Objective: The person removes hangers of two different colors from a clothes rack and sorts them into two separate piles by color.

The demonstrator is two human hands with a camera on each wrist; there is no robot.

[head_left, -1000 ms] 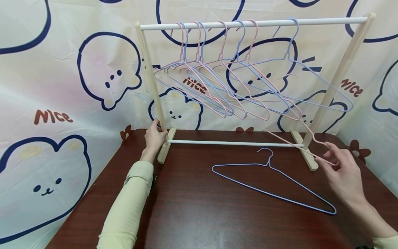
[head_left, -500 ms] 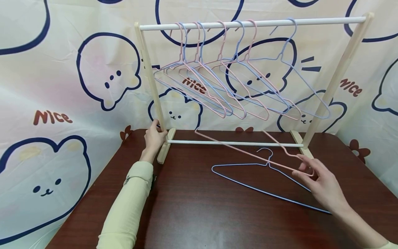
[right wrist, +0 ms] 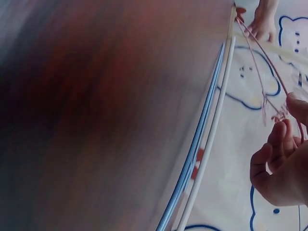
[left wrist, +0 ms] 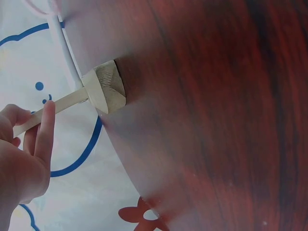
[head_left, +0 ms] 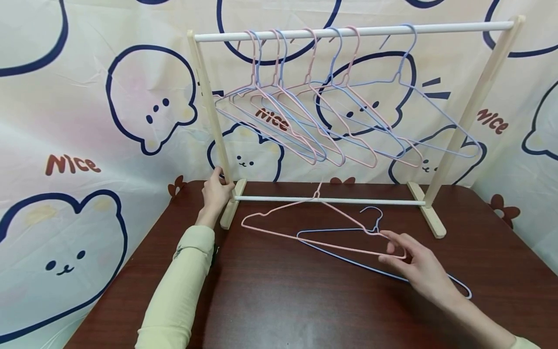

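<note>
In the head view my left hand (head_left: 216, 192) grips the left wooden post (head_left: 209, 104) of a small clothes rack, low down near its foot. The left wrist view has those fingers around the post (left wrist: 72, 99) as well. My right hand (head_left: 420, 269) pinches a pink hanger (head_left: 317, 194) by its right corner, thumb below and fingers above. This hanger is held over the table, its hook pointing away from me. It overlaps a blue hanger (head_left: 353, 262) lying flat on the tabletop. In the right wrist view the hand (right wrist: 284, 168) is partly cut off by the frame edge.
Several pink and blue hangers hang from the rack's white top rail (head_left: 453, 29), mostly bunched to the left. One blue hanger (head_left: 440, 109) hangs apart, farther right. A white lower bar (head_left: 279, 198) joins the wooden feet on the dark brown table (head_left: 279, 300). Behind is a cartoon-print cloth.
My right hand has carried the pink hanger leftward and down, away from the rack's right post, and turned it hook-away. The rightmost hanging blue hanger has swung. My left hand stays on the post.
</note>
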